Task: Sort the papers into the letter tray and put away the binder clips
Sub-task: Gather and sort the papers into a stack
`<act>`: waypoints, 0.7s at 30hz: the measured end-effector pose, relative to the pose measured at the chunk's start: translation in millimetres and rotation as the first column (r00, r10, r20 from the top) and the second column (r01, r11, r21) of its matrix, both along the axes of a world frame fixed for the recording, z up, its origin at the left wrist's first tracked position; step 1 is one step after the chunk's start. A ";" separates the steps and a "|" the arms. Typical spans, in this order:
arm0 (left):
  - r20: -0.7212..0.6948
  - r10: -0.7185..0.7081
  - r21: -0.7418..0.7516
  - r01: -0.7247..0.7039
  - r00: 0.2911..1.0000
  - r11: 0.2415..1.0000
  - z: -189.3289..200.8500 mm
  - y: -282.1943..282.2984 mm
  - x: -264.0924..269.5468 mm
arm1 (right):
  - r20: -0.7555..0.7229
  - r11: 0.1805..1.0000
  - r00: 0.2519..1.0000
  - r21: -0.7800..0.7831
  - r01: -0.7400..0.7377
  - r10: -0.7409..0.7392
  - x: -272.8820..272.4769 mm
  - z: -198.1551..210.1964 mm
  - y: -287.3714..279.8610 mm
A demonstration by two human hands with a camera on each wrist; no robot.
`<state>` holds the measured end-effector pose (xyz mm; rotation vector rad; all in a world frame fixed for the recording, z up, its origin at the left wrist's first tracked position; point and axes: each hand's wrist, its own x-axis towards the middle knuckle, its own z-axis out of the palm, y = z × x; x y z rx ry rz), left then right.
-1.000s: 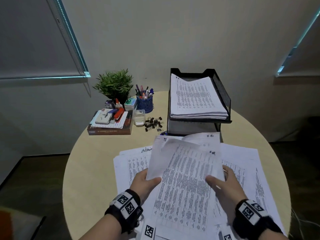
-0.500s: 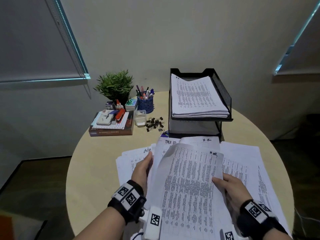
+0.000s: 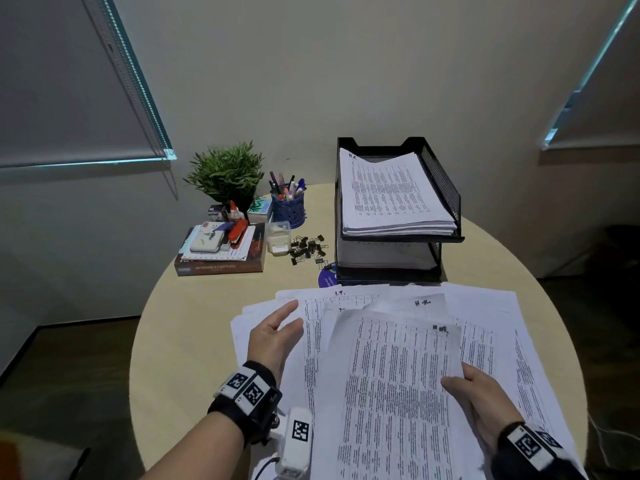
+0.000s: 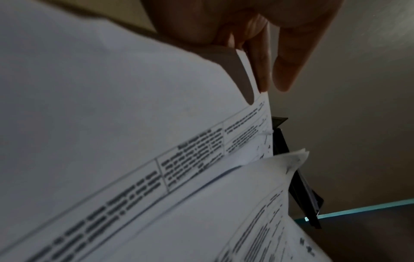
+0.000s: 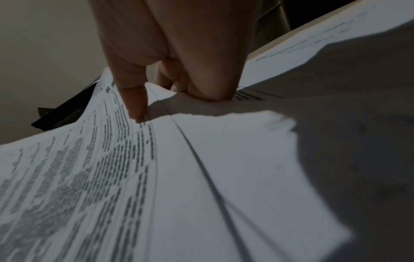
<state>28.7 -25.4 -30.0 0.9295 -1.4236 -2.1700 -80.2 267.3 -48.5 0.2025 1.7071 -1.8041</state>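
Now the right hand [image 3: 481,398] pinches the right edge of a printed sheet [image 3: 394,393] atop the loose papers [image 3: 491,306] spread at the counter's [image 3: 180,341] six o'clock, while the left hand [image 3: 273,336], fingers straight, rests on those papers. Binder clips [image 3: 308,247] lie at eleven o'clock, just left of the letter tray [image 3: 446,188] at twelve.

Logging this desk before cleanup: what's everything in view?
Letter tray: one, black, two tiers, back of table, papers in both.
Loose papers: many, white, spread at front.
Binder clips: a pile, black, left of tray.
Clear box: one, beside clips.
Pen cup: one, blue.
Plant: one, green.
Book: one, brown, with stapler and small items stacked on top.
Table: one, round, beige.
Left hand: open, over papers.
Right hand: pinching the top sheet.
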 end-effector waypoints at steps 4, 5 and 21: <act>0.090 0.017 0.051 -0.021 0.996 0.998 -15.6 11.4 1.5 | -0.010 0.998 0.998 -0.017 0.054 -0.054 3.8 -4.9 -10.9; 0.125 0.005 0.062 -0.013 0.992 0.998 -22.0 14.0 3.5 | -0.016 0.998 0.998 0.005 0.068 -0.068 4.6 -8.4 -15.1; 0.437 -0.142 -0.313 0.298 0.888 0.902 -26.5 28.1 10.5 | 0.012 0.993 1.000 0.117 -0.015 0.014 10.2 -14.0 -30.1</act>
